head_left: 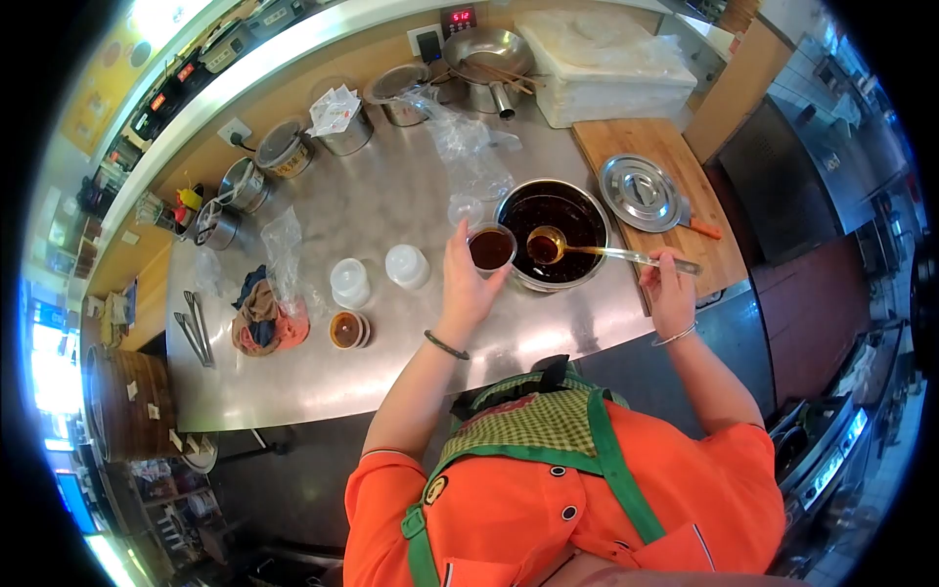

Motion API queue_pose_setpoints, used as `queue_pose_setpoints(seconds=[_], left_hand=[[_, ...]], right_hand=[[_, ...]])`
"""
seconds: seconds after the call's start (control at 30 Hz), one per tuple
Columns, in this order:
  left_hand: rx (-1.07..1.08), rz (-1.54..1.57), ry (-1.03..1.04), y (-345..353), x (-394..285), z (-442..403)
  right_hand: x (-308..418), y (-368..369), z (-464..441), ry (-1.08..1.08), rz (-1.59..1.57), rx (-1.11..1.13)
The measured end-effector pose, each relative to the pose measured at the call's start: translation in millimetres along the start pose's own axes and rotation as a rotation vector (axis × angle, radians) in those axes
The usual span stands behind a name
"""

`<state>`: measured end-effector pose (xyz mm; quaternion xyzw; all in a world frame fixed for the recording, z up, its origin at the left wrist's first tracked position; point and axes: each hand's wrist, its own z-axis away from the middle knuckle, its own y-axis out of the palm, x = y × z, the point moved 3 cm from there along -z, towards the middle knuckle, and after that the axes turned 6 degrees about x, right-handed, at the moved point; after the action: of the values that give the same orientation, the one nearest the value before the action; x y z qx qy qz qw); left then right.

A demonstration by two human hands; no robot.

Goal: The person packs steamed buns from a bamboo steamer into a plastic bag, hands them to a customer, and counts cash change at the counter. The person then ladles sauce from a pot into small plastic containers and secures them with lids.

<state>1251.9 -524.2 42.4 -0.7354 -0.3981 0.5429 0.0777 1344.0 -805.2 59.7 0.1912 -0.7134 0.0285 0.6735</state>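
Observation:
My left hand (469, 280) is closed around a small clear plastic cup (491, 248) that holds dark brown sauce. In my right hand (671, 291) is the handle of a metal ladle (626, 256). The ladle's bowl, with dark liquid in it, is over a round steel pot (599, 262) of dark sauce, just right of the cup. Behind the cup, an empty clear cup (466, 209) stands by the pot. To the left are two stacks of white plastic cups or lids (406, 265) and a stack of filled sauce cups (346, 331).
A wooden board (696, 186) carries a steel lid (641, 193) and an orange-handled tool (700, 228). Plastic bags (465, 147) lie mid-table. Along the back stand several pots, a pan (487, 61) and a white foam box (606, 83). Cloths (266, 318) and tongs (196, 328) lie left.

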Motion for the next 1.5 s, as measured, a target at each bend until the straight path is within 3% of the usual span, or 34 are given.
queue_pose_setpoints(seconds=[0.13,0.33,0.53,0.7,0.83,0.9,0.93,1.07,1.13,1.17,1.23,1.3,1.37,1.5], left_hand=[[-0.014,-0.027,0.054,0,2,-1],[0.006,0.023,0.074,11,-1,-8],[0.020,0.005,0.034,12,-10,-15],[0.005,0.045,0.028,10,-11,-14],[-0.007,0.037,0.009,9,-9,-11],[-0.008,0.045,0.013,7,-6,-7],[-0.006,0.054,0.020,5,-5,-4],[-0.044,0.033,0.033,-4,-1,9],[-0.052,0.052,0.036,-9,4,19],[-0.057,0.047,0.025,-11,9,25],[-0.078,0.014,0.007,-15,19,37],[-0.088,0.002,0.007,-24,24,49],[-0.095,-0.007,0.009,-33,30,61],[-0.068,-0.017,-0.119,-43,57,90]], right_hand=[[33,12,-3,0.056,-0.120,-0.062],[72,36,-2,-0.120,-0.065,0.029],[77,52,9,-0.279,0.256,0.214],[90,62,20,-0.582,0.604,0.443],[77,58,17,-0.495,0.510,0.315],[63,47,5,-0.147,-0.073,0.079],[58,40,2,-0.103,-0.168,0.071],[34,20,-1,-0.054,-0.167,0.009],[19,13,2,-0.185,0.188,0.019],[15,11,5,-0.178,0.186,0.029],[12,20,13,-0.419,0.772,0.239],[1,26,15,-0.461,0.790,0.312],[-7,35,19,-0.673,0.902,0.425],[-26,39,22,-0.536,0.905,0.463]])
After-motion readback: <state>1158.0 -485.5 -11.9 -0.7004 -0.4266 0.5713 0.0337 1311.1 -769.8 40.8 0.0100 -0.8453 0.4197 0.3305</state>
